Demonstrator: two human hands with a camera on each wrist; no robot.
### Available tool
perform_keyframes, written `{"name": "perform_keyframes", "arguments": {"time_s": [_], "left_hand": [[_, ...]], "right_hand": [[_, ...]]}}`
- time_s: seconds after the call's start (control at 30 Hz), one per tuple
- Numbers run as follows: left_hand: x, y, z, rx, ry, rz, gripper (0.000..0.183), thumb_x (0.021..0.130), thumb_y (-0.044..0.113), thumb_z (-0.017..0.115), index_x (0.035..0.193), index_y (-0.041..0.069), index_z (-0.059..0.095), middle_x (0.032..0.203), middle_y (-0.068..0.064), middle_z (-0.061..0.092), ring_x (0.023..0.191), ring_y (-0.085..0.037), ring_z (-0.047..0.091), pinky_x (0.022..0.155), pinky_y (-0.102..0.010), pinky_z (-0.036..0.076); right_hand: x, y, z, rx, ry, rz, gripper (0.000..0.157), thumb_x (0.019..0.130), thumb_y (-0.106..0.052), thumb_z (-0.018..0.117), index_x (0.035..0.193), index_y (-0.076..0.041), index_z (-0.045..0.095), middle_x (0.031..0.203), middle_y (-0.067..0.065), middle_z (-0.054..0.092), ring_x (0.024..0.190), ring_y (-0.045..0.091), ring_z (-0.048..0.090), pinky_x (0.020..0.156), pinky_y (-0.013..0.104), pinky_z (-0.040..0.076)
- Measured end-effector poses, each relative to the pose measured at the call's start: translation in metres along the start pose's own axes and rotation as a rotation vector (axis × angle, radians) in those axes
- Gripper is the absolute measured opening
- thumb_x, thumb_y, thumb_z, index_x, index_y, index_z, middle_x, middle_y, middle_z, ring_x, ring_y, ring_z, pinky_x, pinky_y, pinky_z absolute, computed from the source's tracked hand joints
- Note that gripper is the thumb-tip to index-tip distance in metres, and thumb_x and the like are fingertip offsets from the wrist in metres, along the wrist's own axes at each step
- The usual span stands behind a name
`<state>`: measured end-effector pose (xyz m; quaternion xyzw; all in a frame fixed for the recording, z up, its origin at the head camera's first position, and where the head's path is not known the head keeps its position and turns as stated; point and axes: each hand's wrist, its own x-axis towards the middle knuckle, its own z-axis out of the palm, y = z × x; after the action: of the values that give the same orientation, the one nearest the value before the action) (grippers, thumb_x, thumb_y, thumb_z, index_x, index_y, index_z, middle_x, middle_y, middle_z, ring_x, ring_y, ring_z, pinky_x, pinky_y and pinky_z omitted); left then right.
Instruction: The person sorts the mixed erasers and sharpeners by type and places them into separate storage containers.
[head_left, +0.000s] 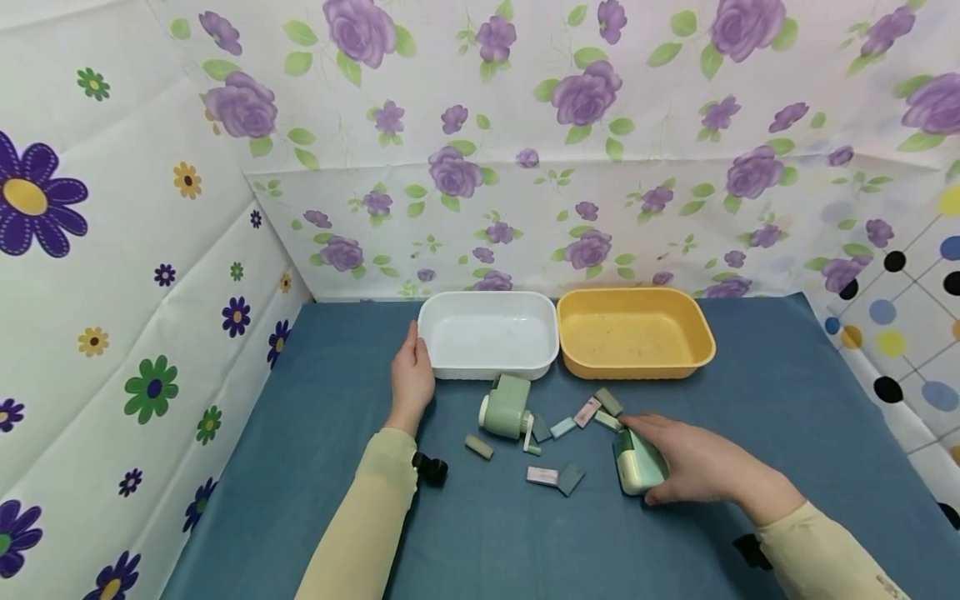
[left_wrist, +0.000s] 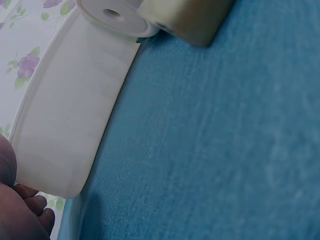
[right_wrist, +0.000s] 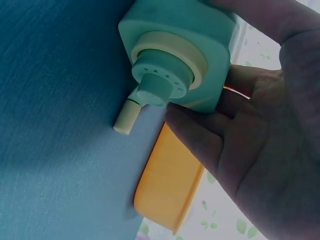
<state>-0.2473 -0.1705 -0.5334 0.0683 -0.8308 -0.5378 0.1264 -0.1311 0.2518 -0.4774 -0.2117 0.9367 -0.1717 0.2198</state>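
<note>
My left hand (head_left: pixel 412 379) holds the left end of a white basin (head_left: pixel 491 367). In the left wrist view its thumb lies at the basin's near corner, with curled fingers by the end wall. My right hand (head_left: pixel 693 458) grips a green and cream hand-crank pencil sharpener (head_left: pixel 636 465) between thumb and fingers. The sharpener's crank (right_wrist: pixel 155 89) faces the wrist camera. A second green crank sharpener (head_left: pixel 507 407) lies in front of the white basin. Between the hands are several small erasers, among them a pink one (head_left: pixel 542 476) and an olive one (head_left: pixel 479 447).
A yellow basin (head_left: pixel 637 372) stands against the right side of the white one. More small erasers (head_left: pixel 587 412) lie clustered in front of it. Blue cloth (head_left: pixel 465 542) covers the table, with flowered sheets (head_left: pixel 517 225) hanging behind and at the sides.
</note>
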Motion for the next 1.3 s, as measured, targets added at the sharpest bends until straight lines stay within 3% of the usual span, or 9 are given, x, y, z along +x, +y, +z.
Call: {"name": "perform_keyframes", "arguments": {"time_s": [0.33, 0.57, 0.73, 1.3], "left_hand": [[-0.001, 0.003, -0.001, 0.032, -0.001, 0.013, 0.051, 0.119, 0.017, 0.036, 0.166, -0.002, 0.032, 0.171, -0.021, 0.032, 0.160, -0.034, 0.026, 0.130, -0.048, 0.026], [0.000, 0.009, -0.004, 0.202, -0.029, 0.064, 0.051, 0.118, 0.013, 0.037, 0.164, -0.008, 0.031, 0.171, -0.025, 0.028, 0.161, -0.041, 0.020, 0.131, -0.053, 0.019], [0.000, 0.013, -0.007, 0.335, -0.056, 0.081, 0.052, 0.118, 0.014, 0.036, 0.164, -0.008, 0.031, 0.172, -0.024, 0.026, 0.162, -0.040, 0.019, 0.132, -0.052, 0.018], [-0.001, 0.013, -0.008, 0.535, -0.074, 0.130, 0.052, 0.118, 0.014, 0.037, 0.164, -0.009, 0.031, 0.171, -0.027, 0.029, 0.161, -0.040, 0.021, 0.132, -0.052, 0.019]], "right_hand": [[0.000, -0.004, -0.004, -0.004, -0.023, 0.010, 0.111, 0.070, -0.041, 0.101, 0.162, -0.010, 0.048, 0.155, 0.019, 0.055, 0.138, 0.042, 0.056, 0.108, 0.064, 0.049], [0.001, -0.003, 0.000, 0.010, -0.014, 0.034, 0.111, 0.071, -0.042, 0.100, 0.162, -0.009, 0.047, 0.156, 0.018, 0.054, 0.138, 0.040, 0.056, 0.109, 0.064, 0.049], [0.001, -0.003, -0.001, 0.014, -0.004, 0.026, 0.110, 0.071, -0.044, 0.100, 0.162, -0.010, 0.048, 0.156, 0.018, 0.055, 0.139, 0.042, 0.055, 0.108, 0.064, 0.049], [0.001, 0.003, 0.004, 0.049, 0.040, 0.024, 0.106, 0.070, -0.045, 0.100, 0.160, -0.016, 0.052, 0.152, 0.016, 0.058, 0.134, 0.037, 0.059, 0.101, 0.058, 0.055]]}}
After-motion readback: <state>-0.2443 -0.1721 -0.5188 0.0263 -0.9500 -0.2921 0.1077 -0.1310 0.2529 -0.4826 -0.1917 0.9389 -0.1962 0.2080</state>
